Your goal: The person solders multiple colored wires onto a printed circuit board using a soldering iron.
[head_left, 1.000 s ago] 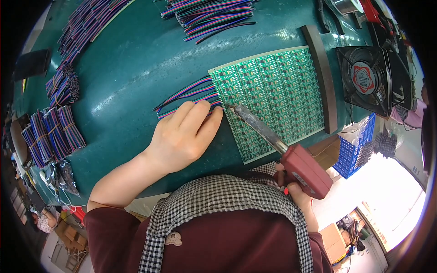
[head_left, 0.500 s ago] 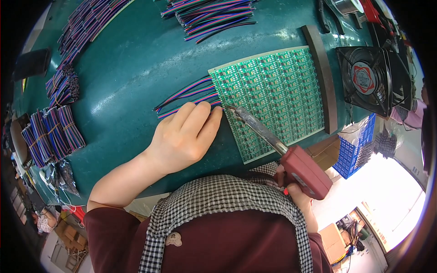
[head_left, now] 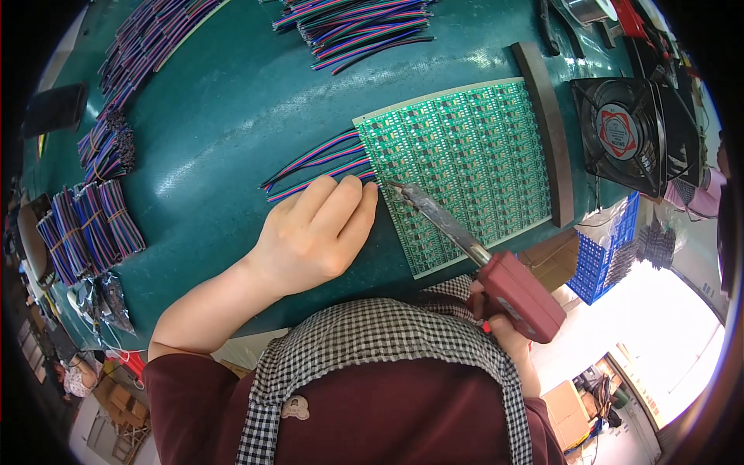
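A green circuit board panel (head_left: pixel 473 155) lies on the teal table (head_left: pixel 232 116). Multicoloured ribbon wires (head_left: pixel 314 163) run to its left edge. My left hand (head_left: pixel 318 229) rests flat on the table, fingertips pressing a wire end against the panel's left edge. My right hand (head_left: pixel 504 329), mostly hidden under the tool, grips a red-handled soldering iron (head_left: pixel 515 294). Its metal tip (head_left: pixel 395 186) touches the panel's left edge just beside my left fingertips.
Loose wire bundles (head_left: pixel 356 23) lie at the top, more tied bundles (head_left: pixel 85 225) at the left. A dark bar (head_left: pixel 546 128) borders the panel's right side. A black fan (head_left: pixel 624 136) and a blue crate (head_left: pixel 597 260) stand at the right.
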The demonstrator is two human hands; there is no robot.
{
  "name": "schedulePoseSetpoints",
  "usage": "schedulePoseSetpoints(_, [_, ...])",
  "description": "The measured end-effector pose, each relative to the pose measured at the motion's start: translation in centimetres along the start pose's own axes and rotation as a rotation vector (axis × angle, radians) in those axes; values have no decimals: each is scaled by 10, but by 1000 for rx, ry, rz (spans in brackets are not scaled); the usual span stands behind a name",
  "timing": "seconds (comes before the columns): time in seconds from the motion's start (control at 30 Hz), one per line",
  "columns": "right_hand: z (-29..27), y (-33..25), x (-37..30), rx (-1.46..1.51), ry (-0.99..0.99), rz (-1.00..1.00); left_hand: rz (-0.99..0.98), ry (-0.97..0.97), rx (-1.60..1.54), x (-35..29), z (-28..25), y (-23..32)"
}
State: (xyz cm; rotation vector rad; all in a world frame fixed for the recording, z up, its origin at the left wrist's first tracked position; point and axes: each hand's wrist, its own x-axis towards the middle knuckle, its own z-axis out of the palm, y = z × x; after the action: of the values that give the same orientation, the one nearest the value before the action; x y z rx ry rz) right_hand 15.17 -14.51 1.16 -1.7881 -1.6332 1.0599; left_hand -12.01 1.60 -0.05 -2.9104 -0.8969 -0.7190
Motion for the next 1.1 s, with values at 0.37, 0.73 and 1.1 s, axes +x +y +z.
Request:
schedulePoseSetpoints(0.37, [1,7,-7,226,-21,47,3,4,-7,0,1,1])
schedulePoseSetpoints(0.73, [2,-11,1,832,53,211,-8,11,9,-1,3,2])
schedulePoseSetpoints(1.1, [5,-23,7,831,161,132,-32,24,64,5,-3,3])
